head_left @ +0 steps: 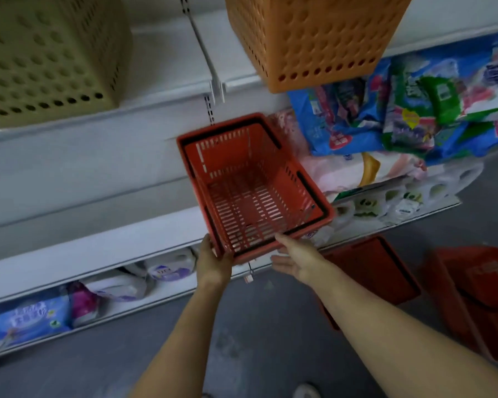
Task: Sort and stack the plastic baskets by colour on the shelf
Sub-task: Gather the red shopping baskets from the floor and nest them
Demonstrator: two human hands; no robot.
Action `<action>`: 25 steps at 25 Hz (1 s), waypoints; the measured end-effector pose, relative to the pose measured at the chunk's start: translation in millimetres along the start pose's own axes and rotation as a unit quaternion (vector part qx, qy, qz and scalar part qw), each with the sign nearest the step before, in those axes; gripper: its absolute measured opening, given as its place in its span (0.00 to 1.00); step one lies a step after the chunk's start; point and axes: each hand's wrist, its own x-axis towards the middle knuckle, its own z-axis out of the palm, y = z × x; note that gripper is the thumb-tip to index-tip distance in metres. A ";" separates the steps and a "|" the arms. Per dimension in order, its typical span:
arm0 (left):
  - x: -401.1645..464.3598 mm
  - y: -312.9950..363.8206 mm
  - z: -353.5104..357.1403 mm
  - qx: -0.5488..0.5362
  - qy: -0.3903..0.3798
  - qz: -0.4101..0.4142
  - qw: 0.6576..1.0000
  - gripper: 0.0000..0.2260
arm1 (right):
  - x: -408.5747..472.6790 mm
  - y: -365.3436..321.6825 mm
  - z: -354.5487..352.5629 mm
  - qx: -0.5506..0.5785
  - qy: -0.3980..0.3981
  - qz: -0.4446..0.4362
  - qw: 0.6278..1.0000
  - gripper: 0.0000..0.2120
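A red slatted shopping basket (253, 185) with black handles rests on the white middle shelf (98, 248), its near end overhanging the edge. My left hand (213, 262) grips its near left corner. My right hand (296, 259) is at the near rim, thumb on the edge and fingers spread below it. An orange perforated basket (314, 38) and a beige perforated basket (46, 56) stand on the upper shelf. Two more red baskets (380, 271) (477, 297) sit on the floor at the right.
Colourful packets (414, 110) and tissue rolls (385, 202) fill the shelf right of the red basket. More packets (41, 314) lie on the bottom shelf at left. A white shelf bracket (210, 73) hangs above the basket. Grey floor lies below.
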 end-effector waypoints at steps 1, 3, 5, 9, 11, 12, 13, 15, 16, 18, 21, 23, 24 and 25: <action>-0.5 -5.9 5.5 -0.013 0.009 0.002 1.000 0.23 | 7.7 2.1 2.0 0.024 0.000 0.005 1.000 0.14; -12.4 -16.6 13.4 -0.046 0.010 0.001 0.999 0.23 | 16.8 11.0 2.9 0.058 0.027 -0.006 0.998 0.14; -25.9 -23.3 18.6 -0.059 -0.011 -0.024 0.998 0.24 | 18.5 19.8 -4.4 0.054 0.067 -0.028 0.996 0.11; -21.1 -39.1 21.2 -0.151 -0.056 -0.129 0.979 0.30 | 13.4 30.1 -30.0 0.010 0.105 -0.070 0.992 0.09; -13.1 -38.9 20.1 -0.184 -0.069 -0.159 0.968 0.34 | 10.0 35.3 -48.4 -0.004 0.131 -0.065 0.989 0.13; -11.5 -37.1 20.9 -0.196 -0.075 -0.165 0.964 0.35 | 7.0 39.0 -60.8 -0.012 0.152 -0.058 0.987 0.12; -11.1 -35.5 21.7 -0.210 -0.079 -0.169 0.960 0.34 | 2.0 42.4 -73.7 -0.029 0.169 -0.055 0.984 0.10; -12.6 -33.1 25.8 -0.241 -0.086 -0.171 0.951 0.28 | -9.3 50.5 -99.8 -0.056 0.182 -0.053 0.980 0.06; -15.1 -33.0 28.0 -0.250 -0.084 -0.173 0.949 0.24 | -15.8 54.1 -110.8 -0.060 0.181 -0.051 0.980 0.07; -26.0 -35.7 36.0 -0.269 -0.070 -0.187 0.942 0.20 | -27.9 59.2 -130.9 -0.039 0.164 -0.051 0.984 0.11; -60.4 -43.7 48.4 -0.325 -0.058 -0.208 0.921 0.17 | -38.4 59.0 -158.2 -0.030 0.147 -0.066 0.986 0.13; -87.0 -43.8 60.4 -0.363 -0.046 -0.212 0.906 0.17 | -41.0 49.6 -181.8 -0.058 0.134 -0.085 0.986 0.13; -99.2 -41.8 68.4 -0.377 -0.043 -0.207 0.901 0.18 | -39.7 44.2 -195.0 -0.071 0.125 -0.094 0.985 0.13; -110.1 -39.5 78.0 -0.388 -0.041 -0.203 0.898 0.20 | -38.6 38.7 -208.9 -0.086 0.116 -0.102 0.984 0.12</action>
